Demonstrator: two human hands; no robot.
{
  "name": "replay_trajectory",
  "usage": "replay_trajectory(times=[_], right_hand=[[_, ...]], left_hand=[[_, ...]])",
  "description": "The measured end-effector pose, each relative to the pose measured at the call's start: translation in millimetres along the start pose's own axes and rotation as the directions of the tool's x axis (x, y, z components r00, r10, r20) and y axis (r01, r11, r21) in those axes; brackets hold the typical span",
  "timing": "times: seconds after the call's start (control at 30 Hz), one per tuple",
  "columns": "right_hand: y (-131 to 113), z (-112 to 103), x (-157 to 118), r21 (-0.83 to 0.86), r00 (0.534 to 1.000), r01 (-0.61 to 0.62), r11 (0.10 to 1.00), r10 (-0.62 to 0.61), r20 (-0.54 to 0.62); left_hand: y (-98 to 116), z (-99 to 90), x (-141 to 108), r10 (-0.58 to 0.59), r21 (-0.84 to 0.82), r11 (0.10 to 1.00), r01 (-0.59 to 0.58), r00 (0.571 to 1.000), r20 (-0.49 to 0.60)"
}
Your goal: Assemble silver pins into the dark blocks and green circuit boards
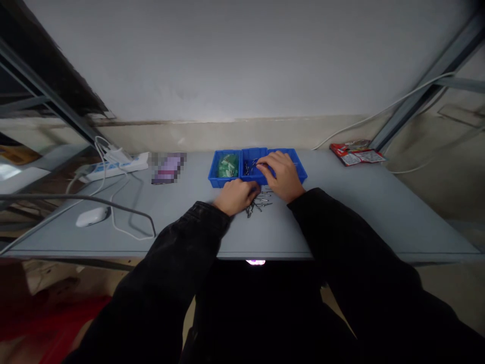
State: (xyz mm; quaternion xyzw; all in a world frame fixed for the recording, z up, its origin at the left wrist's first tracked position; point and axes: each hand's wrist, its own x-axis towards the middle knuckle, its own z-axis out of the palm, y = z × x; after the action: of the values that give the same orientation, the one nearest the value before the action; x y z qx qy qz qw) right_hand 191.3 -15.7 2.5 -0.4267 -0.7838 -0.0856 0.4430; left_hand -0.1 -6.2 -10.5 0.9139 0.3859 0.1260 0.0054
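Observation:
Three blue bins stand side by side near the wall. The left blue bin (pixel 212 169) holds a green clear bag (pixel 228 166) with pale pieces. Small thin metal pieces (pixel 249 166) lie in the middle blue bin (pixel 254 152). My right hand (pixel 282 176) reaches over the middle and right bins, its thumb and forefinger pinched together; what they hold is too small to name. My left hand (pixel 235 196) is curled closed at the front of the bins, its grip hidden. Beside it on the table lies a loose pile of slim metal pins (pixel 260 200).
A purple-screened phone (pixel 168 168), a white power strip (pixel 113 169) with cables and a white earbud case (pixel 91 216) are on the left of the grey table (pixel 364 217). A red packet (pixel 356 153) lies back right, beside a white cable (pixel 352 126) and metal frame posts.

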Motion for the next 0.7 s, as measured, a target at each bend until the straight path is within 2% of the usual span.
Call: replay_trajectory(times=[0.1, 0.17, 0.3, 0.4, 0.53, 0.7], right_hand=[[0.7, -0.9, 0.0, 0.004, 1.0, -0.001, 1.0, 0.001, -0.006], [0.2, -1.7, 0.1, 0.005, 1.0, -0.008, 1.0, 0.008, -0.013], [-2.8, -2.1, -0.7, 0.013, 1.0, 0.012, 1.0, -0.012, 0.021], [-4.7, -0.5, -2.4, 0.034, 0.996, 0.049, 0.998, -0.051, 0.076], [-4.5, 2.4, -4.5, 0.112, 0.991, 0.032, 0.993, -0.046, 0.128], [-2.7, 1.7, -4.7, 0.228, 0.989, 0.018, 0.973, -0.05, 0.138]], left_hand=[[1.0, -2.1, -2.2, 0.045, 0.014, 0.999, -0.045, 0.999, -0.026], [1.6, -4.2, -4.3, 0.06, -0.045, 0.997, -0.064, 0.994, -0.09], [1.1, -8.3, -8.3, -0.006, -0.226, 0.972, -0.059, 0.961, -0.277], [-1.1, -9.7, -9.2, -0.064, -0.32, 0.946, -0.058, 0.932, -0.358], [-2.7, -10.8, -8.7, -0.102, -0.378, 0.924, -0.062, 0.912, -0.398], [-1.3, -14.2, -9.4, -0.108, -0.417, 0.906, -0.074, 0.912, -0.396]])
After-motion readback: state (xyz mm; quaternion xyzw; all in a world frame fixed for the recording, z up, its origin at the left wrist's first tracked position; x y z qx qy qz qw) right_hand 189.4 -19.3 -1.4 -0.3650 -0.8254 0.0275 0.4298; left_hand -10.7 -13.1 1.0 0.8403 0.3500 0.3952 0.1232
